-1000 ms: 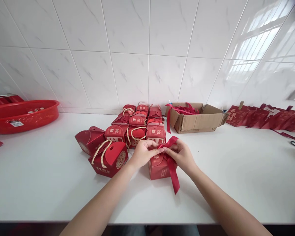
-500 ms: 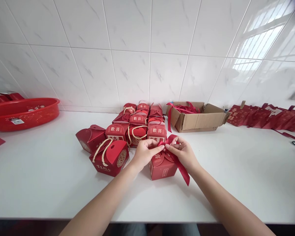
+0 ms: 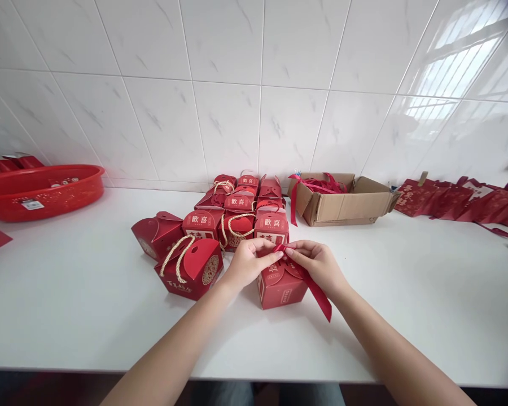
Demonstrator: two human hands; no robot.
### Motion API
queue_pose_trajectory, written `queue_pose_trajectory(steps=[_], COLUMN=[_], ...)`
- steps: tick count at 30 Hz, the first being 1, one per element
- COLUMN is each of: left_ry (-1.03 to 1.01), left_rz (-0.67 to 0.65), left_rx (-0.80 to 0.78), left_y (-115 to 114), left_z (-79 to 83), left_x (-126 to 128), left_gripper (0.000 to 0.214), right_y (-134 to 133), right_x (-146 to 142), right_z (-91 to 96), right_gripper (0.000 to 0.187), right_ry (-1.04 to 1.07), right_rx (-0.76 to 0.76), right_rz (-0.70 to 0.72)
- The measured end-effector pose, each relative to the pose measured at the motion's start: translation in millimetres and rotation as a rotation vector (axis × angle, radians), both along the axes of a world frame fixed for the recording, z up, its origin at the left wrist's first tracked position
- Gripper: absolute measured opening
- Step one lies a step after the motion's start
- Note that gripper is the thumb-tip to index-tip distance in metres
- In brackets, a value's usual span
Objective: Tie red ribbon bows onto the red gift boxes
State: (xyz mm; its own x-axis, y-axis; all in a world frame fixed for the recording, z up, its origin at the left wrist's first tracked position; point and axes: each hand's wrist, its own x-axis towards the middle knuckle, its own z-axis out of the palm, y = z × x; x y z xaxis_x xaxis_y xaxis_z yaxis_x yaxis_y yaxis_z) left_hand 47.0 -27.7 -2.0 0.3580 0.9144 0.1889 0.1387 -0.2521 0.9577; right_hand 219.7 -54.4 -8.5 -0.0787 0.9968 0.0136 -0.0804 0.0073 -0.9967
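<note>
A red gift box (image 3: 283, 289) with gold print stands upright near the front of the white table. Across its folded top runs a red ribbon (image 3: 319, 294), whose one tail hangs down past the box's right side. My left hand (image 3: 250, 262) pinches the ribbon above the lid between thumb and fingers. Close against it, my right hand (image 3: 317, 264) also pinches the ribbon, thumb tips nearly touching. The fingers partly hide the knot area. To the left sits another red box with a gold cord handle (image 3: 190, 268).
Several red boxes (image 3: 237, 203) are grouped behind my hands. A cardboard box (image 3: 342, 208) holding red ribbons stands at the back right, with red gift bags (image 3: 461, 200) beyond it. At the far left lies a red plastic basin (image 3: 63, 197) against the tiled wall.
The ribbon loop that stood up by my right fingers has flattened out of sight. My right hand is slightly lower, and the hanging tail has shifted a little right and down.
</note>
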Motion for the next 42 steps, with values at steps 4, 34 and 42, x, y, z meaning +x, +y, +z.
queue_pose_trajectory(steps=[4, 34, 42], left_ry=[0.026, -0.009, 0.190], left_rz=[0.014, 0.054, 0.102], left_rx=[0.055, 0.360, 0.620], left_y=[-1, 9, -3], left_z=[1.0, -17.0, -12.5], left_x=[-1, 6, 3], left_gripper=[0.022, 0.012, 0.002], right_y=[-2, -2, -1], right_x=[2, 4, 4], right_z=[5.0, 5.2, 1.3], right_gripper=[0.037, 0.024, 0.021], right_ry=[-0.099, 0.210, 0.232], right_rx=[0.017, -0.153, -0.186], right_rz=[0.066, 0.174, 0.203])
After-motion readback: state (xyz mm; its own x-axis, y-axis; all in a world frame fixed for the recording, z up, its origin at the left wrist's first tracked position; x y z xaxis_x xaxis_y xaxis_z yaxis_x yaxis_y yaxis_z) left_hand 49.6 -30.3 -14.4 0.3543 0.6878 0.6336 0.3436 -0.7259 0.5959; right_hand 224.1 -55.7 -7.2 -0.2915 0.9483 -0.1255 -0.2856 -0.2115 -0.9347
